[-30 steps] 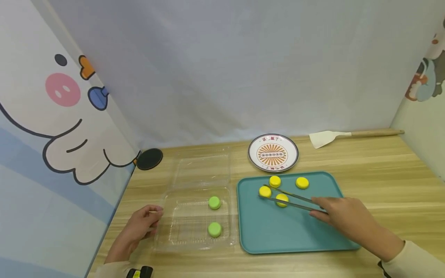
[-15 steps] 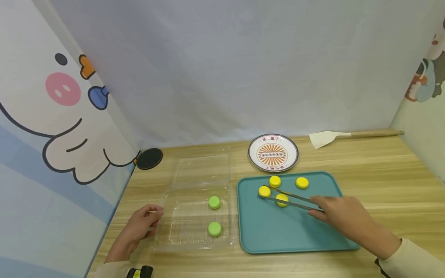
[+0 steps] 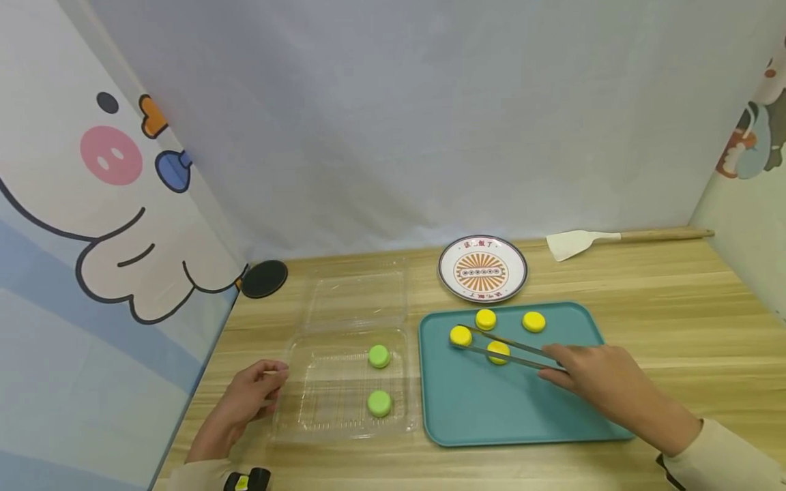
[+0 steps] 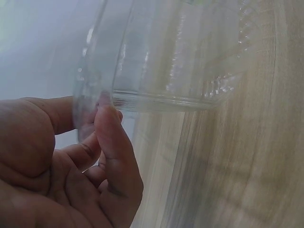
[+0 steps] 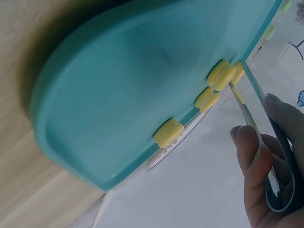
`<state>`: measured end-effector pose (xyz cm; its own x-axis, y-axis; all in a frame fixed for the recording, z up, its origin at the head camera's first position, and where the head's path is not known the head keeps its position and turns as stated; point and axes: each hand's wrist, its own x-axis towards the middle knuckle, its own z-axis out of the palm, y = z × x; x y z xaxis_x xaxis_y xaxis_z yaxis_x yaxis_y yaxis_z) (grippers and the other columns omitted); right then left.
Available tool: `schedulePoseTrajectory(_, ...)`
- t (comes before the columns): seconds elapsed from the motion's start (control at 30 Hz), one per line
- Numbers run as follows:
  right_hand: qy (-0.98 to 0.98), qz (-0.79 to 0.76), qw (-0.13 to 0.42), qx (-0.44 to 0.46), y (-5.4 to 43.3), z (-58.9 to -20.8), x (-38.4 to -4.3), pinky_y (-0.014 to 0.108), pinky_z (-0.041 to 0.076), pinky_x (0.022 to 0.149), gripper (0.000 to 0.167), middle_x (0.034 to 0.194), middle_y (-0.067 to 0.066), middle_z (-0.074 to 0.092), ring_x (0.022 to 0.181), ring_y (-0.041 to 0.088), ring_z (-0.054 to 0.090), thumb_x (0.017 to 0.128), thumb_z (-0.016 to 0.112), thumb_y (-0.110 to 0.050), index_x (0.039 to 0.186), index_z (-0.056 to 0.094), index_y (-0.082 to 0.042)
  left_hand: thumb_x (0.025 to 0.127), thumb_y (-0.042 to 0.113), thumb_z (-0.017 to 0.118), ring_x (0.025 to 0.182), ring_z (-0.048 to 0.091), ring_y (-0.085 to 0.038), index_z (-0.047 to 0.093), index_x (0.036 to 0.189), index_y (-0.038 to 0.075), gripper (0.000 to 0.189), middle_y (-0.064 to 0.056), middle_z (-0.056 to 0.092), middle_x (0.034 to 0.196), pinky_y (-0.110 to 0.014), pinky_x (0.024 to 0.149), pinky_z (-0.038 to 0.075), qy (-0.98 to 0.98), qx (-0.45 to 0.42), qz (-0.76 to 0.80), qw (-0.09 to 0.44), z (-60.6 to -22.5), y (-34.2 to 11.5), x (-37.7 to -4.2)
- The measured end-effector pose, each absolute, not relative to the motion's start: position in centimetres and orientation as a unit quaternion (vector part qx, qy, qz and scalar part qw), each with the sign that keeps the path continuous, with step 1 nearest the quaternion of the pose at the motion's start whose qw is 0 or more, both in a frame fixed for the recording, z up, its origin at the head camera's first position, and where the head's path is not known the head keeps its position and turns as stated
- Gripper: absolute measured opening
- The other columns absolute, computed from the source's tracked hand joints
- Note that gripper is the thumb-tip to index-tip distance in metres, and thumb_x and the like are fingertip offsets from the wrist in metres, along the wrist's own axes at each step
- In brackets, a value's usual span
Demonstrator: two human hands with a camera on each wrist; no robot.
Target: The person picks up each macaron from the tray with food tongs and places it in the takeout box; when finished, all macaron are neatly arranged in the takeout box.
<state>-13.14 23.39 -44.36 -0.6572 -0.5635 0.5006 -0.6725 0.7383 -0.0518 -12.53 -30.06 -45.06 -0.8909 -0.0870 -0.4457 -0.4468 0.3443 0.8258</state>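
My right hand (image 3: 604,382) holds metal tongs (image 3: 533,363). The tongs' tips lie on either side of a yellow macaron (image 3: 460,336), over the left part of a teal tray (image 3: 491,412). Several other yellow macarons sit near the tray's back; one (image 3: 499,352) shows between the tong arms in the head view, and another (image 3: 533,322) lies farther right. My left hand (image 3: 250,394) pinches the left rim of a clear plastic box (image 4: 156,71) between thumb and fingers. Inside that box, at its right side, rest two green macarons (image 3: 379,356), one behind the other.
The clear box's lid (image 3: 359,296) lies folded back behind it. A patterned plate (image 3: 482,269) stands behind the tray. At the back right is a white spatula (image 3: 574,243) with a wooden handle; a black disc (image 3: 264,279) lies at the back left.
My right hand and the tongs have shifted slightly left, and the yellow macaron at the tips has moved left with them. The left hand stays at the box's rim.
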Motion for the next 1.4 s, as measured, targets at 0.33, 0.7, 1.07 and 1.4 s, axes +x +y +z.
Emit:
schedulePoseTrajectory(0.33,-0.893,0.117,0.267,0.344,22.7,-44.3,-13.4,0.022,0.030,0.036,0.068,0.059,-0.012,0.055,0.046,-0.002,0.039,0.103,0.026,-0.063,0.094,0.069,-0.010,0.105,0.023,0.057,0.065,0.048,-0.017,0.053,0.129,0.000,0.034,-0.004,0.052,0.080,-0.032,0.061,0.047,0.804,-0.167,0.547,0.160,-45.2,-30.0,-12.5)
schedulePoseTrajectory(0.7,-0.876,0.129,0.311,0.346,21.6,-43.9,-13.9,0.023,0.028,0.035,0.061,0.059,-0.008,0.060,0.042,0.002,0.043,0.104,0.030,-0.062,0.092,0.062,-0.011,0.105,0.022,0.057,0.067,0.049,-0.017,0.053,0.129,-0.001,0.033,-0.004,0.052,0.079,-0.032,0.061,0.047,0.806,-0.167,0.545,0.160,-44.9,-29.8,-12.5)
schedulePoseTrajectory(1.07,-0.866,0.152,0.314,0.359,19.1,-43.2,-14.2,0.020,0.030,0.038,0.064,0.069,-0.004,0.068,0.043,0.001,0.045,0.104,0.031,-0.061,0.094,0.065,-0.009,0.105,0.024,0.057,0.065,0.049,-0.017,0.053,0.129,-0.001,0.035,-0.004,0.051,0.079,-0.032,0.060,0.046,0.808,-0.164,0.544,0.159,-44.9,-29.9,-12.6)
schedulePoseTrajectory(1.4,-0.861,0.172,0.295,0.377,16.9,-42.8,-14.1,0.015,0.024,0.038,0.058,0.065,-0.011,0.062,0.046,-0.007,0.031,0.102,0.033,-0.062,0.093,0.063,-0.013,0.105,0.023,0.058,0.065,0.048,-0.016,0.054,0.128,0.000,0.033,-0.004,0.051,0.079,-0.031,0.060,0.046,0.806,-0.172,0.545,0.155,-44.8,-29.8,-12.4)
